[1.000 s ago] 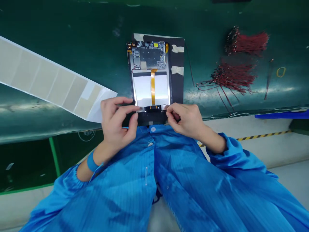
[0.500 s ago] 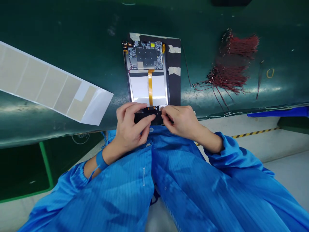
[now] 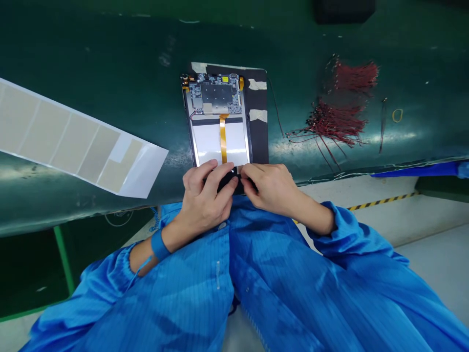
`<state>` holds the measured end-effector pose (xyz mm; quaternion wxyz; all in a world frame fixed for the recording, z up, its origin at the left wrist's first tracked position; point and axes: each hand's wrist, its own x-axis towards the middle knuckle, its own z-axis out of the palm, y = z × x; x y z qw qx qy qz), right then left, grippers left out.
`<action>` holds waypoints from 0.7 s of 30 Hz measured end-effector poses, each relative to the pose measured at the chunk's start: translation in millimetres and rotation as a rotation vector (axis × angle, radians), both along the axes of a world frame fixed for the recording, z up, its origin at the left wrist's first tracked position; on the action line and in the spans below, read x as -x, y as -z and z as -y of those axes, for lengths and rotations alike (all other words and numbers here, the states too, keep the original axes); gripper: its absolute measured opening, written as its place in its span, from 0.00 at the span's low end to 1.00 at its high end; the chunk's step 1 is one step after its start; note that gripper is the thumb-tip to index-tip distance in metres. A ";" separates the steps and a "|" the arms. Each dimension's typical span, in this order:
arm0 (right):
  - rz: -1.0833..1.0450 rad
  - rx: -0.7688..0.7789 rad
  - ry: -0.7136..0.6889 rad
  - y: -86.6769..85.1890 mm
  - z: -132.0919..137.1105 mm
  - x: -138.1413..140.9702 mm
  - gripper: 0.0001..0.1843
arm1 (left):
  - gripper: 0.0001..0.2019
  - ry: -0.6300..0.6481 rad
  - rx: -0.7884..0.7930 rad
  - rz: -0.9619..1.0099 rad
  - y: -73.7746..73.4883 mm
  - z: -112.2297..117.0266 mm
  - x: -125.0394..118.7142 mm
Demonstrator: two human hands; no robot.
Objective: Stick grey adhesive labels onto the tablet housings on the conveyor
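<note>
An opened tablet (image 3: 218, 122) lies on a black mat (image 3: 259, 137) on the green bench, its circuit board at the far end and an orange flat cable (image 3: 222, 139) running down its silver middle. My left hand (image 3: 205, 198) and my right hand (image 3: 269, 186) meet at the tablet's near edge. Both have their fingertips pinched and pressed on a small black strip (image 3: 229, 183) there. Most of that strip is hidden under the fingers.
A long white backing sheet with beige pads (image 3: 73, 142) lies to the left. Bundles of thin red wires (image 3: 340, 117) lie to the right, with a yellow rubber band (image 3: 396, 115) beyond them. A dark box (image 3: 344, 11) stands at the far edge. My blue smock fills the foreground.
My left hand has slid right along the tablet's near edge until it meets my right hand over the black strip. The camera view has shifted a little.
</note>
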<state>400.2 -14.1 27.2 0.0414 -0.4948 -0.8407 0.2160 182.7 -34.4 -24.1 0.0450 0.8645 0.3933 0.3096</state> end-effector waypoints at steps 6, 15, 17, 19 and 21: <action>-0.025 0.015 -0.042 1.8 -1.9 -5.1 0.12 | 0.25 -0.040 -0.039 0.083 8.3 4.3 8.3; 0.001 0.050 -0.069 -2.3 -5.0 -3.5 0.13 | 0.25 -0.077 -0.014 0.078 6.5 5.9 12.3; 0.010 0.052 -0.068 -3.3 -5.7 -2.9 0.13 | 0.24 -0.051 -0.037 0.054 5.3 2.6 9.7; 0.012 0.051 -0.067 -3.3 -6.0 -2.8 0.13 | 0.22 -0.029 -0.060 0.022 3.0 -1.0 7.8; 0.001 0.045 -0.061 -2.6 -6.0 -3.0 0.12 | 0.20 -0.003 -0.111 0.009 0.1 -3.9 6.9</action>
